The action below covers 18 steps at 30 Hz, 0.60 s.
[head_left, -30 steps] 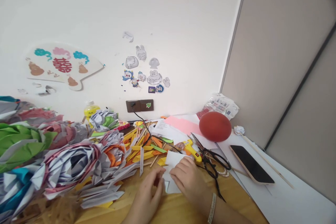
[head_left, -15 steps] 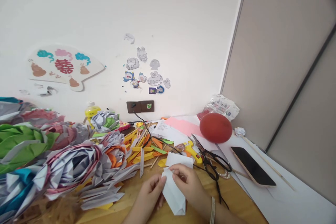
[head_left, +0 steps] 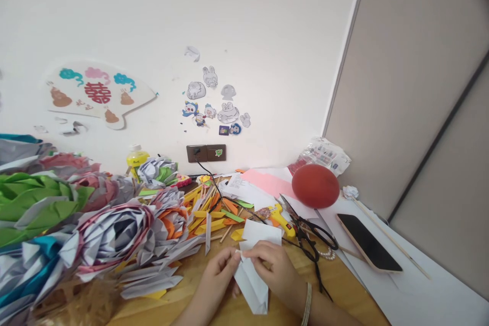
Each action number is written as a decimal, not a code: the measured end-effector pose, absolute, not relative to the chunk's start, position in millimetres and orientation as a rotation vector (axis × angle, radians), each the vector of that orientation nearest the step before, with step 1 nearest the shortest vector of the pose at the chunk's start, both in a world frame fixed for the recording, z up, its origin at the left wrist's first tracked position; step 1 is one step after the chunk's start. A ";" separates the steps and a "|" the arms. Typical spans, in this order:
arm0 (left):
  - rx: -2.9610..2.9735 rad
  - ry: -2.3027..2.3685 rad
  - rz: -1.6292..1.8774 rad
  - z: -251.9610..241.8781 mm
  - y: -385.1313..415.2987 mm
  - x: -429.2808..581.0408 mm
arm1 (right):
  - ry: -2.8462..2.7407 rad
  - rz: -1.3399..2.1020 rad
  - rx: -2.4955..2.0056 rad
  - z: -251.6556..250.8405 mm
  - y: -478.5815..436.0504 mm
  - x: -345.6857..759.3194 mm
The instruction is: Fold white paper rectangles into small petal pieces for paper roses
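Between my two hands is a folded white sheet of paper (head_left: pixel 252 288), its narrow far end pinched and its creased lower end pointing toward me. My left hand (head_left: pixel 221 270) grips the left edge near the top, thumb on the paper. At the upper tip, the fingers of my right hand (head_left: pixel 269 265) press on the fold; a bracelet circles that wrist. Just beyond my fingertips lies another white paper piece (head_left: pixel 262 233) on the wooden table (head_left: pixel 191 293).
Folded paper flowers (head_left: pixel 114 234) crowd the left, with loose paper strips (head_left: pixel 214 216) beside them. Black scissors (head_left: pixel 309 234), a yellow glue gun (head_left: pixel 281 219) and its cord lie beyond my right hand. A red balloon (head_left: pixel 315 186) and a phone (head_left: pixel 370 242) are farther right.
My right fingers have shifted slightly left, up to the paper's tip, and now press the fold there. The view has turned a little to the left.
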State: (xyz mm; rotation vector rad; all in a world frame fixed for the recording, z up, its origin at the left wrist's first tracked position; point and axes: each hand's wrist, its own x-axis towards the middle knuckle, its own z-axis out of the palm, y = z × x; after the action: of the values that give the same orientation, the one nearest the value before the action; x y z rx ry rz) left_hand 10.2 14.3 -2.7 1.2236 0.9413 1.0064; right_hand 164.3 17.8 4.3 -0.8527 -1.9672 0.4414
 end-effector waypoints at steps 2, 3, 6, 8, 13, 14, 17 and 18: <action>1.217 0.940 1.001 -2.0 14.1 10.2 | -2.015 0.403 -0.842 3.7 17.0 165.4; 1.216 0.940 0.999 -1.8 13.9 10.3 | -2.047 0.377 -0.837 3.5 16.5 166.2; 1.230 0.952 0.982 -1.0 13.2 10.3 | -2.139 0.288 -0.820 3.4 15.3 169.1; 1.256 0.967 0.960 0.8 12.8 9.7 | -2.181 0.231 -0.800 3.6 15.0 171.0; 1.375 1.045 1.040 7.3 13.8 6.9 | -2.233 0.237 -0.749 6.5 13.0 171.3; 1.404 1.058 1.049 7.6 14.0 6.6 | -2.200 0.293 -0.769 7.3 12.3 170.3; 1.487 1.063 1.003 6.4 12.7 7.5 | -1.971 0.619 -0.901 7.7 11.6 165.9; 1.507 1.056 0.974 5.7 11.7 8.4 | -1.887 0.747 -0.942 7.1 12.2 164.4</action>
State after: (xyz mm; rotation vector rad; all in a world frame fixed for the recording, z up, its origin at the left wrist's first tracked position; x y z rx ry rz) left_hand 8.4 11.7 5.7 1.5070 1.0560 0.9745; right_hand 164.4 12.2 7.1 -0.9418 -1.8866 0.7469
